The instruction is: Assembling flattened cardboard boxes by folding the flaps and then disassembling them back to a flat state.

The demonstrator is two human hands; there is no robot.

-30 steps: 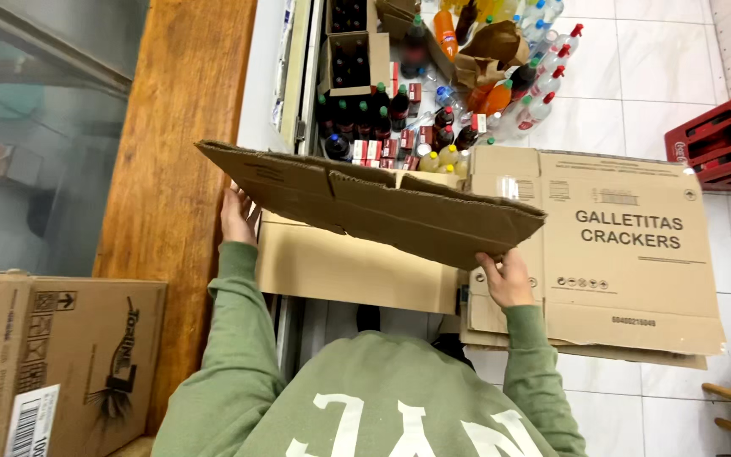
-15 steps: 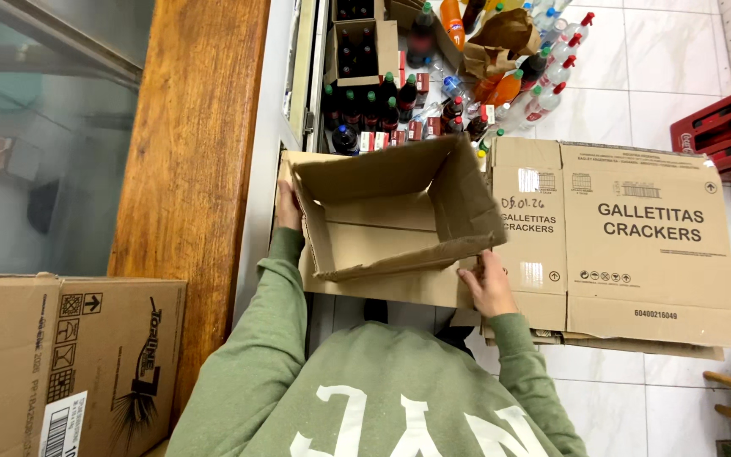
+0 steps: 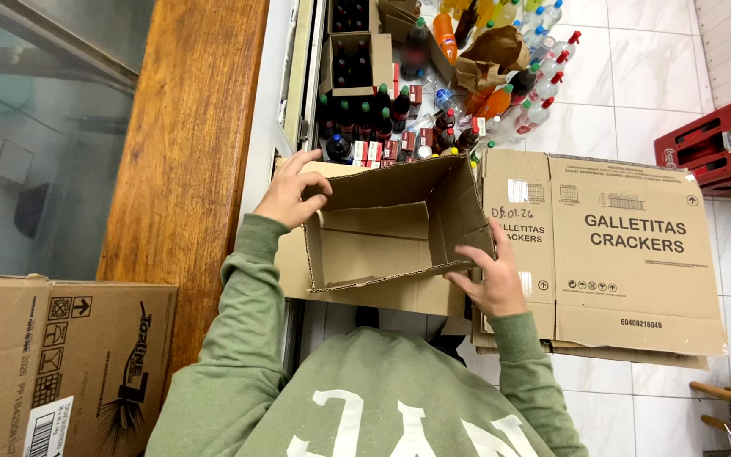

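- The open cardboard box (image 3: 391,233) is up in the air in front of the person, above the floor, with its hole facing them.
- The left hand (image 3: 291,190) holds the box's left wall, fingers curled over the edge.
- The right hand (image 3: 492,275) holds the right wall near the bottom, fingers spread flat and thumb inside.
- The thin walls could bend, and the box could slip.
- It could fall on the bottles (image 3: 374,127) standing just past it and knock them over.
- It could bump the big flat carton (image 3: 628,245) on the right.
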